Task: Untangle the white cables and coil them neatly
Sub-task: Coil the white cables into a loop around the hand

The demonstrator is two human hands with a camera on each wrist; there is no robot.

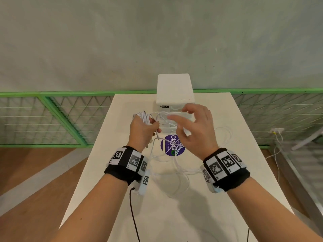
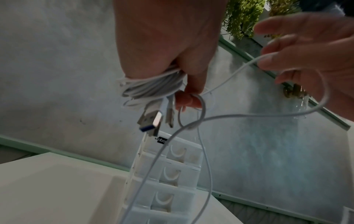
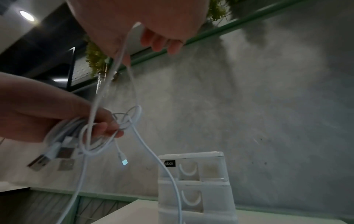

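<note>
My left hand [image 1: 148, 126] grips a coiled bundle of white cable [image 1: 142, 116] above the table, and its USB plugs [image 2: 151, 121] hang below the fist. One strand [image 2: 229, 78] leads from the bundle up to my right hand [image 1: 176, 123], which pinches it between thumb and finger, the other fingers spread. In the right wrist view the strand [image 3: 118, 60] drops from my right hand [image 3: 134, 45] to a knotted loop [image 3: 124, 119] at the left hand's [image 3: 107, 127] fingertips. More loose cable [image 1: 176, 165] trails down onto the table in tangled loops.
A white stack of small drawers [image 1: 174, 89] stands just behind my hands at the back of the white table [image 1: 236, 172]. A round purple sticker [image 1: 172, 145] lies under the loose cable. Green mesh railing [image 1: 61, 116] runs behind the table.
</note>
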